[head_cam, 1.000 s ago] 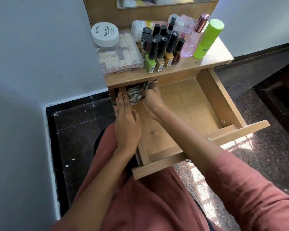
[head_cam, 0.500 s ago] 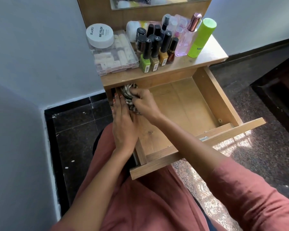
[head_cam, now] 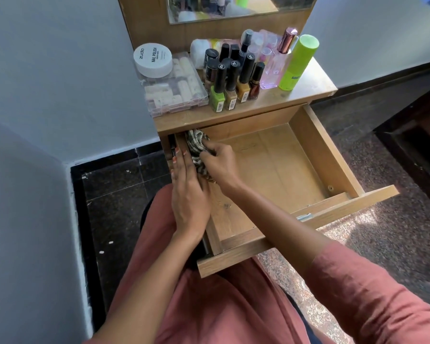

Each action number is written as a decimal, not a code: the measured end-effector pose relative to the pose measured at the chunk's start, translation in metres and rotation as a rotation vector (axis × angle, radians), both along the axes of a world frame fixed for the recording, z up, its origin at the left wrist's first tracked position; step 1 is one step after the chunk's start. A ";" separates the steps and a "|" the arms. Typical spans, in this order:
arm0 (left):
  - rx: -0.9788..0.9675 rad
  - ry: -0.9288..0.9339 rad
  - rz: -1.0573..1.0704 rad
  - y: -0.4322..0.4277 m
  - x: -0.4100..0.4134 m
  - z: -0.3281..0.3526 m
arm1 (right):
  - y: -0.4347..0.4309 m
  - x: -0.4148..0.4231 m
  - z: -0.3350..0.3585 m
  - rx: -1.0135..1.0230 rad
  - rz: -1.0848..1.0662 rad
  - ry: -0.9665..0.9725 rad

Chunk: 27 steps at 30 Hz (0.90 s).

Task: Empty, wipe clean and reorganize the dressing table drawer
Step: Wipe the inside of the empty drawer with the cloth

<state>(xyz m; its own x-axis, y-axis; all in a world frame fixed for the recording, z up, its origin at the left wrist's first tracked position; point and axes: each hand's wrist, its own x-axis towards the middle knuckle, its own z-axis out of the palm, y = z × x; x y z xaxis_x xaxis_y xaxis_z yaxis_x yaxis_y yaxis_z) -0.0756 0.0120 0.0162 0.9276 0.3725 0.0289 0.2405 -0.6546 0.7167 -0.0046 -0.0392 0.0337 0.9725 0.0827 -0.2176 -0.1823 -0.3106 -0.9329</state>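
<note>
Head view shows you mid-wipe: your right hand [head_cam: 217, 161] bunches the patterned cloth [head_cam: 196, 151] in the drawer [head_cam: 325, 155] corner beside your flat, open left hand [head_cam: 188, 194], so sweep rightward across the bare floor next.

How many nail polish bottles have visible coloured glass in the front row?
4, left to right: green nail polish bottle, tan one, mustard one, dark red one. Others behind are partly hidden.

The room was bright with daylight. Sun made speckled patches on the floor [head_cam: 372, 219] at the right. The picture looked soft, and edges curved.
</note>
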 end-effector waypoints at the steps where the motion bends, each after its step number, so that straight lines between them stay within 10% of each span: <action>1: 0.010 0.000 -0.003 0.000 0.000 0.000 | 0.002 -0.001 0.000 0.074 -0.070 0.040; 8: 0.011 0.017 0.000 -0.003 -0.007 0.002 | -0.004 0.011 0.010 0.533 -0.535 0.337; 16: -0.010 0.055 -0.004 -0.002 -0.008 0.003 | -0.055 0.042 0.031 0.538 -0.771 0.272; 27: -0.053 0.000 -0.006 -0.002 -0.008 0.001 | 0.003 0.018 0.012 0.115 -0.340 0.186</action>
<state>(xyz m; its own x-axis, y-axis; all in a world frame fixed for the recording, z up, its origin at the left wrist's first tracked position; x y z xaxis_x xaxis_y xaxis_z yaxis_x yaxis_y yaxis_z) -0.0840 0.0099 0.0175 0.9299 0.3677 0.0092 0.2367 -0.6173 0.7503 0.0130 -0.0361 0.0462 0.8937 -0.2025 -0.4003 -0.4254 -0.0989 -0.8996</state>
